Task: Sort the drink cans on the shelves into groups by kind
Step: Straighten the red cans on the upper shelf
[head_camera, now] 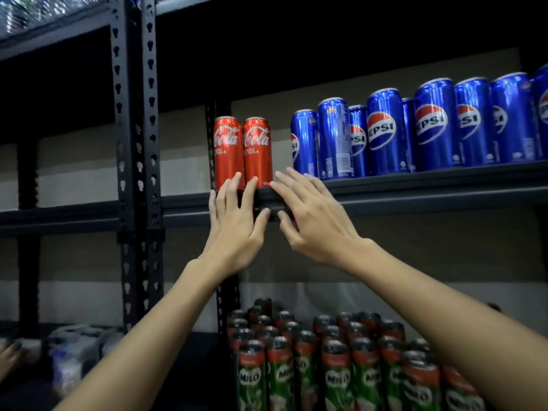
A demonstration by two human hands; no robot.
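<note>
Two red Coca-Cola cans (242,151) stand side by side at the left end of the upper shelf (415,188). Several blue Pepsi cans (415,129) stand in a row further right on the same shelf, with a gap between the two kinds. My left hand (237,223) is raised in front of the shelf edge, fingers straight, fingertips at the base of the red cans. My right hand (308,215) is spread open beside it, fingertips near the right red can's base. Neither hand holds a can. Several green and red Milo cans (341,366) fill the shelf below.
Black perforated steel uprights (136,143) stand left of the cans. The neighbouring shelf bay to the left is dark, with wrapped packs (77,351) low down. Wrapped bottles (29,10) sit on the top left shelf.
</note>
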